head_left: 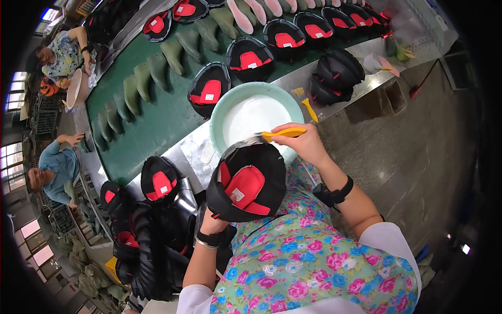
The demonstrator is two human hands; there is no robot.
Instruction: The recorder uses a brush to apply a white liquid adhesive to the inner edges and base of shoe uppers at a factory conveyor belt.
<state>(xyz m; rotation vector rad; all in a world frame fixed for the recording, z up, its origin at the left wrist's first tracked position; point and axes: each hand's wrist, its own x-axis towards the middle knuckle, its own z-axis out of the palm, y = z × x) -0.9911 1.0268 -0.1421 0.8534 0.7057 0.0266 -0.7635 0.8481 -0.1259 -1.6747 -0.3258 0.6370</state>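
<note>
My left hand [213, 225] grips the lower end of a black boot upper [277, 180] with a red lining, its opening facing up. My right hand [306, 144] is closed around the yellow handle of a flat brush [282, 133]. The bristles touch or hover just over the upper's far rim; which of the two I cannot tell. Beyond it stands a mint-green basin [217, 125] holding white liquid [256, 118]. On the metal edge right of the basin lies a second yellow-handled brush [309, 110].
Black uppers [209, 86] and green shoe lasts [157, 72] stand in rows on the green table [125, 157], with pink insoles [240, 18] farther back. More uppers [159, 180] pile up at left, others [337, 78] at right. Two people [55, 165] [65, 55] work across the table.
</note>
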